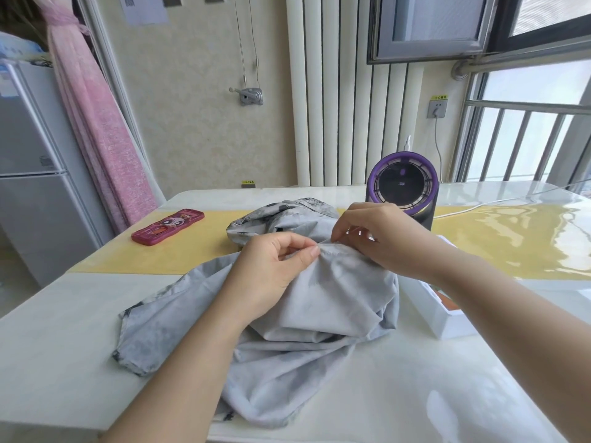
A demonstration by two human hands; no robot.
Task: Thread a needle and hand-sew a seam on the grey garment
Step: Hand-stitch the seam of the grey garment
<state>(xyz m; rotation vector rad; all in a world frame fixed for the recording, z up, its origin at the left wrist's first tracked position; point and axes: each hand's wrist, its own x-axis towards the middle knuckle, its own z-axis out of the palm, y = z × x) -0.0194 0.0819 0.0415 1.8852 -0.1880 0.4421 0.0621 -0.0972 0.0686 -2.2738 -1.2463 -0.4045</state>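
Left hand [271, 266] pinching grey garment [335, 292], right hand [380, 238] pinching needle [323, 241], lying crosswise

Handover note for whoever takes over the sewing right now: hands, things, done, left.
Left hand: pinches a raised fold of the grey garment, thumb on top.
Right hand: fingertips pinch at the same fold, on what looks like the needle; too thin to be sure.
Garment lies bunched on the table; a white box sits by the right forearm.
Done: puckering along the fold suggests some stitches are in.
Left: finish the seam and knot off; how much remains cannot be told.
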